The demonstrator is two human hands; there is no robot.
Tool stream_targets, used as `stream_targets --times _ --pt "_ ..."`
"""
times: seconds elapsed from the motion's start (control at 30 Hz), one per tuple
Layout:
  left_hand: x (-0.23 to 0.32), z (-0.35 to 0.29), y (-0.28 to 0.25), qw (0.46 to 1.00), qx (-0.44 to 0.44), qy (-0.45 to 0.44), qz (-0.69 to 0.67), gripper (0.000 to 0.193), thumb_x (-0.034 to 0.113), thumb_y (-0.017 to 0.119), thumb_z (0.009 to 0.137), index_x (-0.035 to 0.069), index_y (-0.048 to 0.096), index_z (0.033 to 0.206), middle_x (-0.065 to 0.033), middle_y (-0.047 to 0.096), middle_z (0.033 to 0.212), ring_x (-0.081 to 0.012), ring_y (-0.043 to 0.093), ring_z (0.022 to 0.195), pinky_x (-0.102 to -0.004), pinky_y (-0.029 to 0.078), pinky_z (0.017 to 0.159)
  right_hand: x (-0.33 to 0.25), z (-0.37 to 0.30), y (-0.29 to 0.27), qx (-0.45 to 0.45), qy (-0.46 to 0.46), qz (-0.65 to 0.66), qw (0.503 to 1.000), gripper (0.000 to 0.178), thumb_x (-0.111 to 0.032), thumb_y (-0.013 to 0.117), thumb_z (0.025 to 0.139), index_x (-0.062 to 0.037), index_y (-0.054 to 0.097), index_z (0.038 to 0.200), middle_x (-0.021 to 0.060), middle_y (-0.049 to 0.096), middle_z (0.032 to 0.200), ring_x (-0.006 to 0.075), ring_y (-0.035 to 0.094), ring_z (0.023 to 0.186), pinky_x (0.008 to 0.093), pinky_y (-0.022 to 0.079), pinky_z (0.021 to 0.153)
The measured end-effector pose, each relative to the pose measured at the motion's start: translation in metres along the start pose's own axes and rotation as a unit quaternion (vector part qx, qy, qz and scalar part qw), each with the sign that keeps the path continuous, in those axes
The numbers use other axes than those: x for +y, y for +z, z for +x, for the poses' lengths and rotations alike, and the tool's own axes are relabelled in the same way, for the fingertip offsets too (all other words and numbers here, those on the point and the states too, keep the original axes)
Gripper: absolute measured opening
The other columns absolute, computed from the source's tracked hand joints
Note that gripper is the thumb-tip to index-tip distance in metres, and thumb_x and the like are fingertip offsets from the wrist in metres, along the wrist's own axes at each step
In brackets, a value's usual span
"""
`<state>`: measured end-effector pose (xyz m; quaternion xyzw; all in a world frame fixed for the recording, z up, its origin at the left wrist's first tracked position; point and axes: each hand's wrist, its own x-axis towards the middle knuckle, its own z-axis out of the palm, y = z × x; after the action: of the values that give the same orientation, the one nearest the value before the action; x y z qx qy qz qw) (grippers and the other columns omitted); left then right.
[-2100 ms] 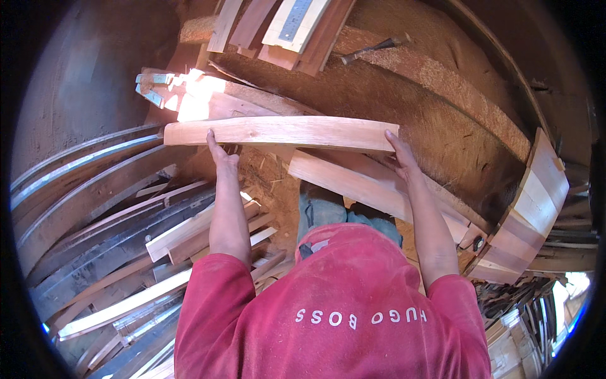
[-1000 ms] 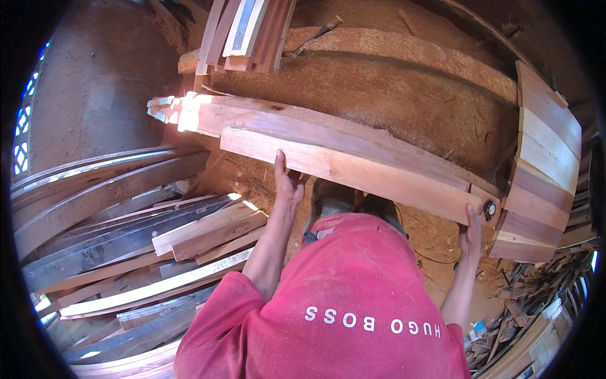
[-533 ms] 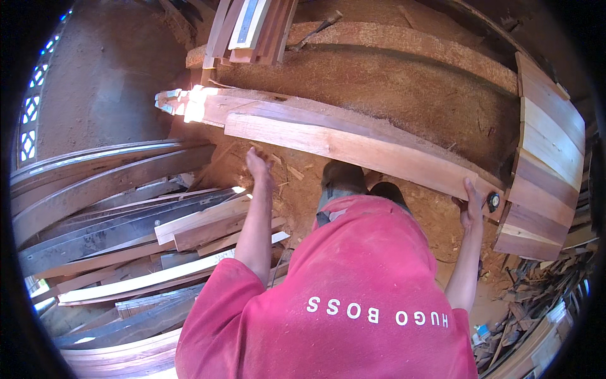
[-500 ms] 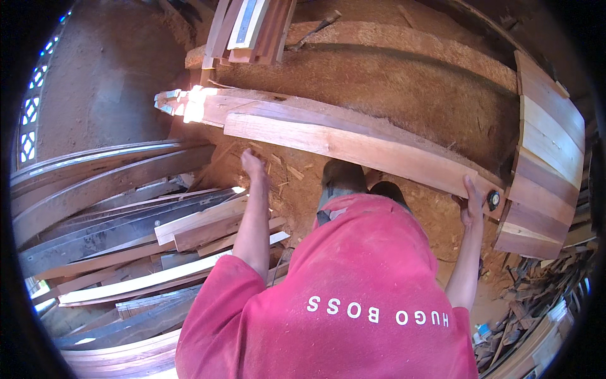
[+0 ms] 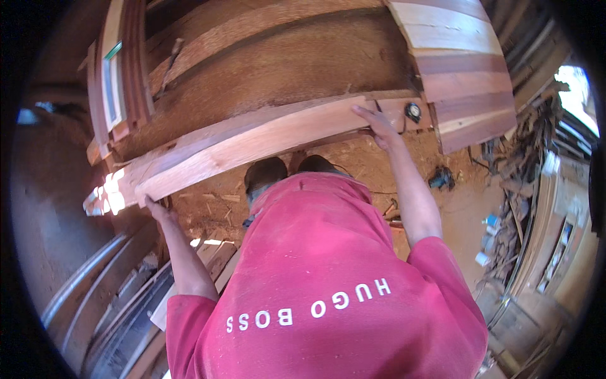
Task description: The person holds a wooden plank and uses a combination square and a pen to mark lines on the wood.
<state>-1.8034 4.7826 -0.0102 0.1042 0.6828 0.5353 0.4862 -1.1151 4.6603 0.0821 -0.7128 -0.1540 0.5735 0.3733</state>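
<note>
A long, pale reddish wooden plank (image 5: 252,145) lies along a dusty timber beam (image 5: 142,165) in front of me. My left hand (image 5: 160,211) grips its left end from the near edge, its fingers partly hidden beneath. Near the other end, my right hand (image 5: 379,127) is closed on the plank, thumb on top and fingers under the near edge. A small round black tape measure (image 5: 413,113) rests on the beam just beyond the plank's right end.
A panel of joined boards (image 5: 467,76) stands at the far right. Stacked strips (image 5: 129,63) lie across the far left, near a long-handled tool (image 5: 170,63). Loose planks (image 5: 126,316) fill the near left. A power tool (image 5: 441,178) and offcuts (image 5: 514,202) lie on the right-hand floor.
My left hand, earlier apart from the plank, now holds its left end. My view has turned to the right, and the plank sits farther from the tape measure.
</note>
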Motion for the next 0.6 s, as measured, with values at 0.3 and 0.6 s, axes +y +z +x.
stream_targets --times 0.3,0.6 --pt "0.007 -0.014 0.013 0.999 -0.036 0.013 0.022 0.047 0.051 0.052 0.097 0.021 0.058 0.132 0.0008 0.065 0.122 -0.0170 0.060 0.107 -0.0343 0.049 0.083 0.006 -0.003 -0.009 -0.002 -0.013 -0.023 1.000 0.087 -0.062 0.078 0.077 0.0048 0.061 0.130 0.0134 0.065 0.124 0.0215 0.060 0.110 0.0351 0.048 0.090" --pt "0.003 -0.028 0.024 0.999 -0.038 0.011 0.028 0.044 0.048 0.051 0.099 0.020 0.058 0.132 -0.0003 0.066 0.120 -0.0165 0.061 0.102 -0.0316 0.049 0.080 0.021 0.004 -0.022 0.008 -0.016 0.001 1.000 0.086 -0.065 0.076 0.076 0.0043 0.064 0.125 0.0133 0.067 0.121 0.0227 0.062 0.107 0.0366 0.049 0.088"
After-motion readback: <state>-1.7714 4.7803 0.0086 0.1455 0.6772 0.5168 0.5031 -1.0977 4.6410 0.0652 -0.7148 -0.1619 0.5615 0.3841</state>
